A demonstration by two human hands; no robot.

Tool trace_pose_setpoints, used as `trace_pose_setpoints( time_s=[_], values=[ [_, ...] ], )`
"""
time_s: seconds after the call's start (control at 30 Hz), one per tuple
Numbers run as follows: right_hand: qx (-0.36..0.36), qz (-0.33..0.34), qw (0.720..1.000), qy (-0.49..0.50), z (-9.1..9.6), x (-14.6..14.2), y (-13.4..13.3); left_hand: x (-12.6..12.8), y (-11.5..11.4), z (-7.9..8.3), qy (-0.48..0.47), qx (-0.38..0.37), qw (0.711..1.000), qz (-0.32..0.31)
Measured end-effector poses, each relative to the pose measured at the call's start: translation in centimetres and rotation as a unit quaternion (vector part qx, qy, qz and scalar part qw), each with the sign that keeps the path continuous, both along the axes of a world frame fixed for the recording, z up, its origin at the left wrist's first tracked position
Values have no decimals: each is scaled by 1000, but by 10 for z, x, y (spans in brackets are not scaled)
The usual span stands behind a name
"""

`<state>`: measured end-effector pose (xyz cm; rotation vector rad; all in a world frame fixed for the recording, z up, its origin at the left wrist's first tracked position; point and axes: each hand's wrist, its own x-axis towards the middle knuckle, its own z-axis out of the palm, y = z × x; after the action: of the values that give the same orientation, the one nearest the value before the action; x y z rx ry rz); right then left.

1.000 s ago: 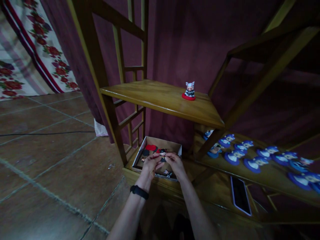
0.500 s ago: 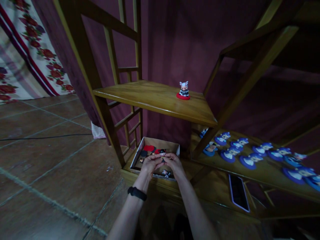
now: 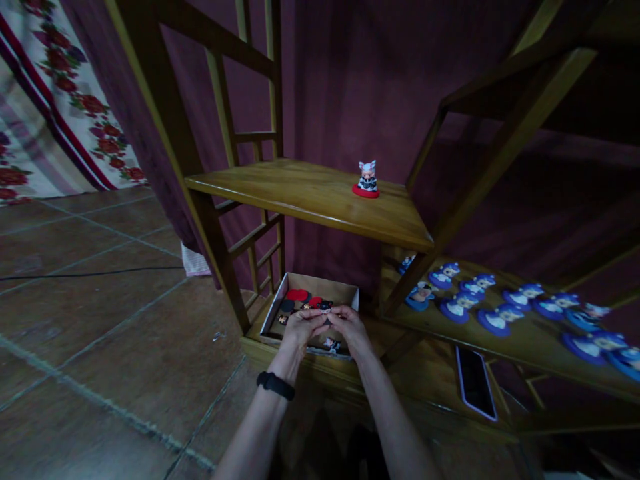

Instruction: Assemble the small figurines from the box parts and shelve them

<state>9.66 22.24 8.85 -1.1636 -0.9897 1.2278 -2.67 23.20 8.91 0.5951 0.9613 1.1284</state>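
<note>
Left hand: my left hand (image 3: pixel 301 328) is over the near half of the box. The fingertips are drawn together and pinched on the left side of the small black-haired toy figurine (image 3: pixel 325 306). There is a black band (image 3: pixel 275 385) on the wrist.
Right hand: my right hand (image 3: pixel 351 327) meets the left, knuckles up, with its fingers closed on the same figurine from the right.
Held piece: only the figurine's dark head and a bit of red show above my fingertips. Its body is hidden between them. It sits just above the middle of the box, lifted clear of the contents.
Container: a shallow open cardboard box (image 3: pixel 320 283) with pale walls rests on the lowest wooden board of the rack, under the upper shelf.
Box contents: a flat red disc (image 3: pixel 297 295) lies at the back and a dark round disc (image 3: pixel 287 306) just beside it at the left. One little figure (image 3: pixel 332 345) lies near the front wall, below my hands. A small piece (image 3: pixel 283 320) on the left is too blurred to name.
Upper shelf: on the golden wooden shelf (image 3: pixel 300 193) one white-haired doll on a red base (image 3: pixel 367 180) stands upright near the back right.
Right shelf: the lower wooden shelf (image 3: pixel 525 340) carries rows of figures on blue bases (image 3: pixel 453 309), set close together.
Bottom board: a dark phone (image 3: pixel 476 382) lies flat, well apart from the box.
</note>
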Motion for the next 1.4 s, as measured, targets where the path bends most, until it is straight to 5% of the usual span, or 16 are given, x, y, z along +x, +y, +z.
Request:
trace_pose_setpoints(
  time_s=[0.27,0.63,1.0,1.4],
  values=[
    [48,-8,998,-44,-9,-4,1,-2,0,2,-1,-5,1000,11],
    [68,-6,998,15,15,-1,-20,-2,-21,16,-73,52,996,7],
    [101,22,989,108,10,13,-81,6,-75,28,-76,72,992,-71],
    [79,47,968,234,13,11,-139,10,-133,48,64,138,985,-76]
  ],
)
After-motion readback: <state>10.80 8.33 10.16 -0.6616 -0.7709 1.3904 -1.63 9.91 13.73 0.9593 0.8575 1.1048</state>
